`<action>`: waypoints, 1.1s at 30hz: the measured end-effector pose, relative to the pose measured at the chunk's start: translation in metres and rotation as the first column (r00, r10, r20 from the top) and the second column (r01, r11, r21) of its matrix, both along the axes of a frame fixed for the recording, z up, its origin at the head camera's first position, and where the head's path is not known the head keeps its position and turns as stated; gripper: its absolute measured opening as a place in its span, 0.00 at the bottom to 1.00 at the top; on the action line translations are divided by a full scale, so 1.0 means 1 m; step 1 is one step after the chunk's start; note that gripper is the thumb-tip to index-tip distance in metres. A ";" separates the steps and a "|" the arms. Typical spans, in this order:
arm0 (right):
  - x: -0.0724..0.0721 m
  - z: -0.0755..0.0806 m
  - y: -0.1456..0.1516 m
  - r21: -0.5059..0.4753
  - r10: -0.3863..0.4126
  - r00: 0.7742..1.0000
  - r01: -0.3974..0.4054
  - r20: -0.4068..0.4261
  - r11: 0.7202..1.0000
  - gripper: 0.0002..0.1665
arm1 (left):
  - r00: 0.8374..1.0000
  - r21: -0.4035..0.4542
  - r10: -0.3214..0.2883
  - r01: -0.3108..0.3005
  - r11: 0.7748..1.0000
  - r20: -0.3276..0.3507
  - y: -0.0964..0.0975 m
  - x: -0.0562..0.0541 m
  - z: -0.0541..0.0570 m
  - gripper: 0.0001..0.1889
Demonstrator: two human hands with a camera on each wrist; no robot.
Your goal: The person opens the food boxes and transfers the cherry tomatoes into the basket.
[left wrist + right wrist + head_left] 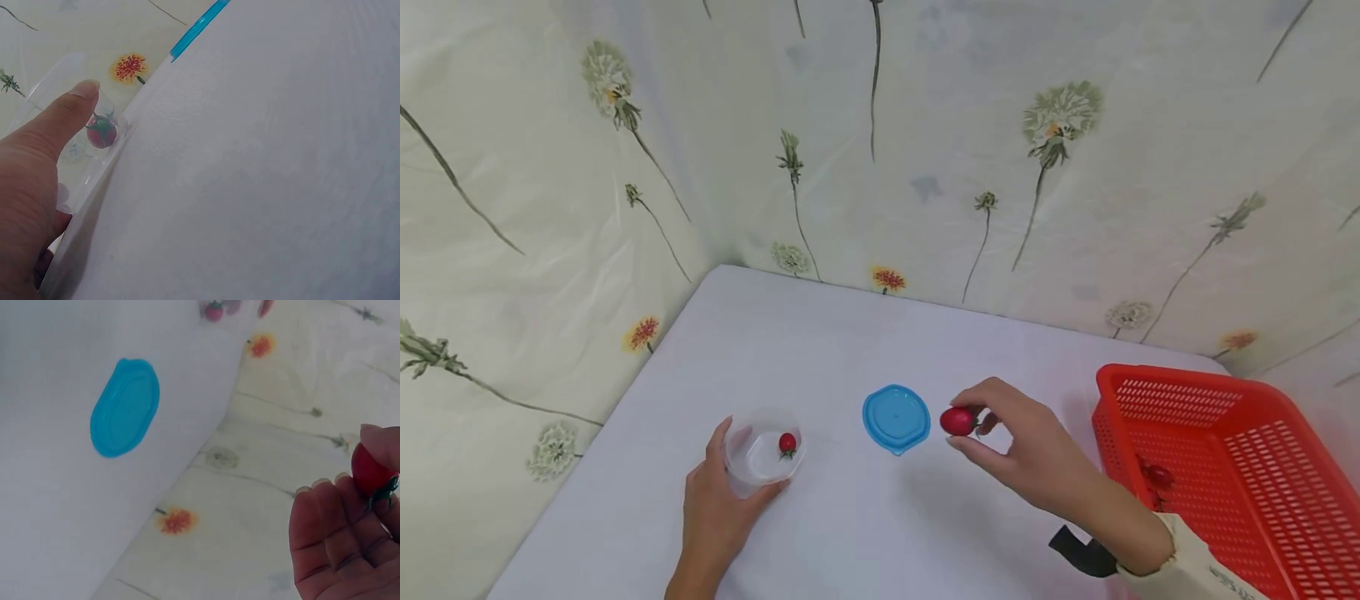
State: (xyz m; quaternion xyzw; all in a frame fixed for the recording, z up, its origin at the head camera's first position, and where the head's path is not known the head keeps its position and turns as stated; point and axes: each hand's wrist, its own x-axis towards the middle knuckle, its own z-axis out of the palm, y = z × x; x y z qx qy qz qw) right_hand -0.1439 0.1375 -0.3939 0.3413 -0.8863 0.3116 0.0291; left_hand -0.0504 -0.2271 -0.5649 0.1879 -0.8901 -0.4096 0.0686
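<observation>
My left hand grips a small clear plastic container on the white table, thumb on the near side and fingers round the far left. Inside it lies one cherry tomato with a green stem; the left wrist view shows this tomato through the clear wall. Between thumb and fingertips my right hand pinches another cherry tomato, held above the table. The same red tomato appears at the right edge of the right wrist view. A blue lid lies flat between the two hands.
A red perforated plastic basket stands at the right, with a few tomatoes in its left side. A black strap shows beside the right wrist. Flower-patterned sheeting rises behind the table and along its left.
</observation>
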 end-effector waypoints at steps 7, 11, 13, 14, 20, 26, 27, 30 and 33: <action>0.005 0.004 0.046 0.024 -0.192 0.981 0.192 0.016 0.981 0.34 | 1.000 -0.025 0.003 -0.003 1.000 0.007 0.000 0.000 0.004 0.64; 0.005 0.005 0.068 0.073 -0.309 0.949 0.304 0.061 0.950 0.33 | 1.000 -0.023 -0.001 0.001 1.000 -0.004 -0.002 0.001 0.005 0.64; 0.003 0.006 0.077 0.090 -0.347 0.936 0.341 0.065 0.936 0.33 | 1.000 -0.024 -0.002 0.002 1.000 -0.002 -0.002 0.001 0.005 0.64; 0.002 0.006 0.081 0.097 -0.362 0.930 0.355 0.060 0.930 0.33 | 1.000 -0.025 0.000 0.000 1.000 -0.001 -0.002 0.001 0.005 0.64; -0.008 -0.002 0.104 0.132 -0.424 0.903 0.413 0.065 0.901 0.33 | 1.000 -0.019 0.004 -0.004 1.000 0.006 -0.001 0.000 0.006 0.64; -0.021 -0.016 0.127 0.180 -0.442 0.895 0.425 0.060 0.887 0.31 | 0.999 -0.015 0.012 -0.012 1.000 0.037 0.001 0.001 0.004 0.64; -0.023 -0.018 0.130 0.188 -0.448 0.892 0.431 0.057 0.882 0.31 | 0.999 -0.017 0.013 -0.012 1.000 0.039 0.002 0.001 0.004 0.64; -0.026 -0.020 0.138 0.212 -0.468 0.881 0.445 0.072 0.870 0.32 | 0.999 -0.020 0.017 -0.016 1.000 0.036 0.003 0.000 0.003 0.64; -0.028 -0.021 0.144 0.251 -0.499 0.863 0.467 0.076 0.848 0.34 | 0.999 -0.020 0.011 -0.011 1.000 0.033 0.003 -0.001 0.003 0.64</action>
